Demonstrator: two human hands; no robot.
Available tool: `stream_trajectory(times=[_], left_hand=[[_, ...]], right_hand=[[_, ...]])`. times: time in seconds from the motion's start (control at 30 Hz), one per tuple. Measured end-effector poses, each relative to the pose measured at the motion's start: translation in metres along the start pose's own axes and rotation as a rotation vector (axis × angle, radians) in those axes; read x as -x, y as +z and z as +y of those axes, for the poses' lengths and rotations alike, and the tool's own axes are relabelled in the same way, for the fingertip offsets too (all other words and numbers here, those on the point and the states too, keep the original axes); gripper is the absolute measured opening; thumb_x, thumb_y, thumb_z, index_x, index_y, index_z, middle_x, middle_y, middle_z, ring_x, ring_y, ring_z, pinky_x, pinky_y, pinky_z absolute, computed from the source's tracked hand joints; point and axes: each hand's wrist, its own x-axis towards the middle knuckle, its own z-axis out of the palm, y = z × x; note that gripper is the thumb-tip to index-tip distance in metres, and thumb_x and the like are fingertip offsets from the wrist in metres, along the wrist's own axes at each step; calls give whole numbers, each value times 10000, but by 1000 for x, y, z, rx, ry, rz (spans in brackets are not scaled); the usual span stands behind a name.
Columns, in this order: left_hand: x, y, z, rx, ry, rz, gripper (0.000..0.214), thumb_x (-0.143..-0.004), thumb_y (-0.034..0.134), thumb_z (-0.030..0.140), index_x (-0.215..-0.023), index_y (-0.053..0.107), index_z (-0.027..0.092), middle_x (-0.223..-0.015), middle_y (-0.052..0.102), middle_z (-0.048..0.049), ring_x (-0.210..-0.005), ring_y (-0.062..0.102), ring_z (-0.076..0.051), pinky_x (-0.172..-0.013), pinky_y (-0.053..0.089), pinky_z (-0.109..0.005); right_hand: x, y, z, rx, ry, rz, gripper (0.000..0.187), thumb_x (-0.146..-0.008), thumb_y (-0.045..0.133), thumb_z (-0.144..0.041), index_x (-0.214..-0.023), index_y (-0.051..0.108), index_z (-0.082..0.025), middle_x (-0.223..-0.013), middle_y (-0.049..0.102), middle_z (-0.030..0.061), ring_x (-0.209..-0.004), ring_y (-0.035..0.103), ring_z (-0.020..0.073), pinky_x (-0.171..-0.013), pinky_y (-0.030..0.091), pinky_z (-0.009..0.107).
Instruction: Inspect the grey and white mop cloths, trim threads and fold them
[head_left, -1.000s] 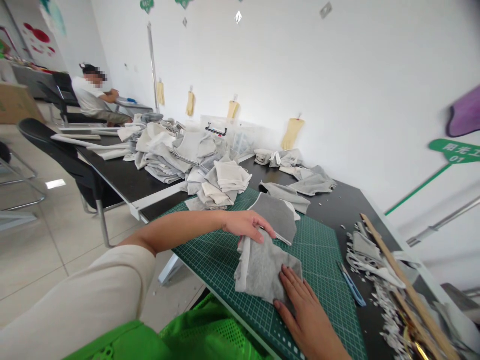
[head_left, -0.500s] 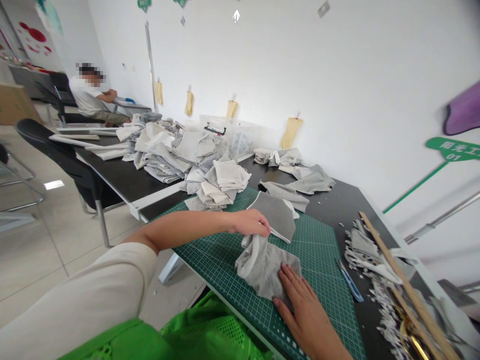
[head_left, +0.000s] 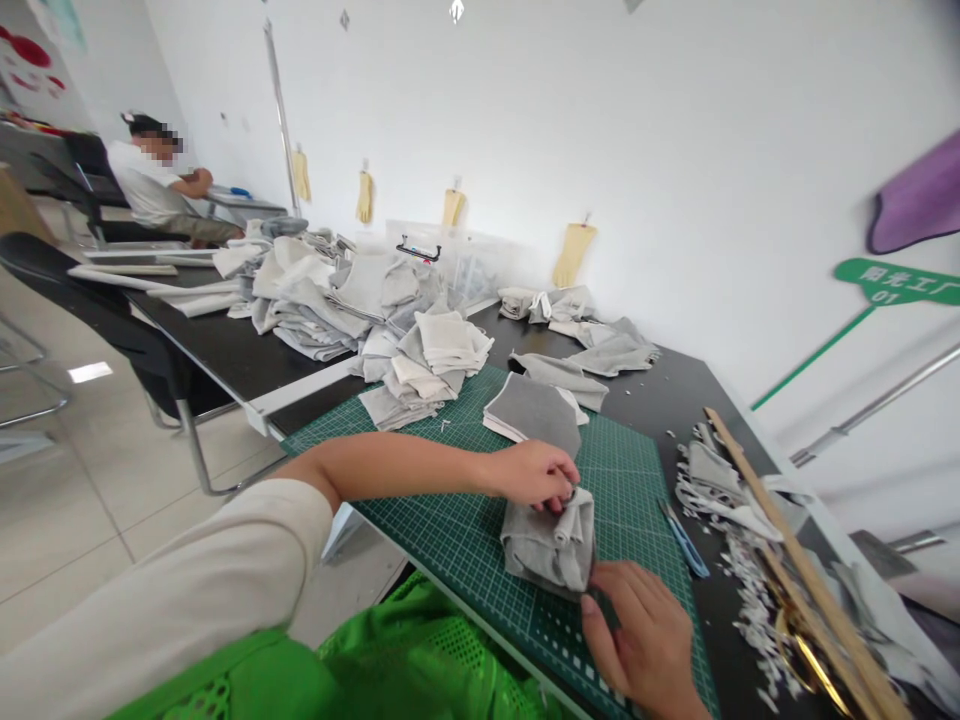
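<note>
My left hand (head_left: 536, 478) pinches the top of a folded, crumpled grey cloth (head_left: 546, 548), with the fingers tucked into its folds. My right hand (head_left: 637, 635) lies at the cloth's lower right corner, and I cannot tell whether it grips the corner. Both rest on a green cutting mat (head_left: 480, 530). Just beyond my left hand, a flat grey cloth panel (head_left: 531, 412) with several angled edges lies on a paler layer.
A blue-handled craft knife (head_left: 684, 540), wooden ruler (head_left: 787, 540), fabric scraps (head_left: 720, 500) and gold scissors (head_left: 802, 650) lie to the right. Grey cloth piles (head_left: 337, 310) cover the black table (head_left: 225, 340). A seated person (head_left: 142, 170) is far left.
The grey cloth has gone from lying spread out to a smaller folded bundle. My left hand moved onto it from the panel's edge, and my right hand slid toward me. The view shifted slightly.
</note>
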Motion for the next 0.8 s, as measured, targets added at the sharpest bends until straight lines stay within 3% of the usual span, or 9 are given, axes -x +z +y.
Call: stream_trajectory(times=[0.07,0.13,0.27,0.37,0.43,0.5,0.6,0.7,0.8], left_hand=[[7,-5,4,-236,97,-20,237,-815,480,208,-1019,585,151,-824,660,-29,-764,634,-116,-683,493,-226],[15,-7,10,-471,210,-116,257,-806,477,202,-1025,604,163,-912,676,-42,-844,626,-140,-760,477,-249],[24,-4,16,-664,367,-329,366,-783,444,142,-1123,575,173,-1105,636,-61,-1004,598,-188,-855,462,-286],[26,-3,12,-671,396,-304,383,-791,404,113,-1123,589,162,-1213,591,-58,-1121,551,-184,-950,424,-281],[28,-5,6,-662,386,-169,373,-816,370,129,-1102,606,164,-1231,589,-49,-1155,532,-172,-985,396,-270],[30,-10,0,-678,311,42,346,-841,372,201,-1088,614,177,-1180,622,-50,-1123,551,-182,-972,401,-286],[31,-18,-12,-724,25,273,421,-831,429,438,-1147,576,202,-1075,662,-71,-990,609,-226,-862,455,-342],[26,-24,-22,-738,-214,236,591,-765,417,645,-1045,634,172,-989,680,-118,-892,634,-255,-740,476,-341],[18,-24,-27,-677,-244,129,660,-763,348,709,-722,673,136,-714,673,-122,-688,631,-218,-632,460,-306]], right_hand=[[1,-1,1,20,-14,71,150,-771,542,-136,-921,551,-128,-891,590,102,-830,544,193,-732,449,353],[-1,1,0,48,-53,89,255,-772,556,-143,-1022,552,-96,-1014,584,145,-963,543,240,-821,445,409],[-10,8,-4,142,-186,-109,483,-776,592,-217,-1227,487,-79,-1266,507,162,-1217,423,306,-1013,331,499],[-14,12,-4,215,-216,-256,483,-799,596,-284,-1243,494,-127,-1266,532,98,-1239,411,273,-1080,245,493],[-14,14,-2,217,-188,-279,440,-814,585,-287,-1226,507,-151,-1233,558,75,-1201,451,246,-1087,237,489],[-12,16,1,190,-158,-274,395,-826,570,-270,-1203,517,-165,-1205,575,67,-1156,490,226,-1076,270,481],[-7,20,3,157,-96,-227,362,-838,555,-265,-1181,526,-157,-1190,580,82,-1125,518,218,-1005,389,422],[-3,23,4,139,-45,-179,338,-850,540,-259,-1166,531,-141,-1182,583,100,-1106,539,207,-922,473,350],[-2,25,4,127,-44,-164,325,-854,533,-242,-1161,532,-135,-1177,586,104,-1091,555,193,-901,498,317]])
